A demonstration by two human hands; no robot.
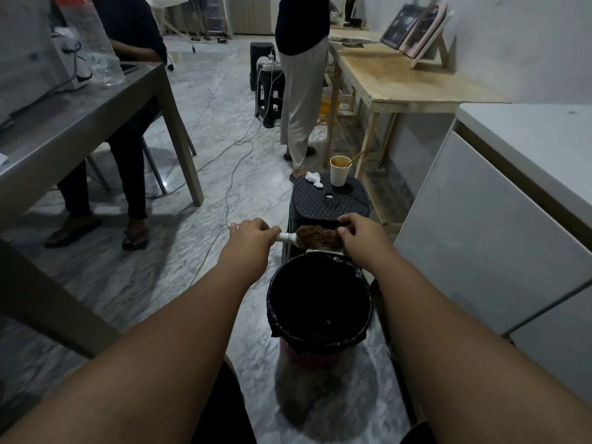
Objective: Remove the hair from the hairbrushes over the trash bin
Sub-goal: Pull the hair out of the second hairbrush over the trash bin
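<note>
On marble floor (224,100): trash bin (309,355) (black stool (320,203) behind), hairbrush (315,240) above.

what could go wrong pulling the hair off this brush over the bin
The hairbrush sits over the far rim of the trash bin, not its middle, so hair the right hand pulls loose might land on the black stool or floor. The cup on that stool stands behind the hairbrush; a hard tug could tip it.

You have no readable text in view. Red label on the clear bottle (93,43), far left: cut off by the frame edge, illegible. Framed pictures (413,27) leaning on the far right table (400,84): too dark to read.
</note>
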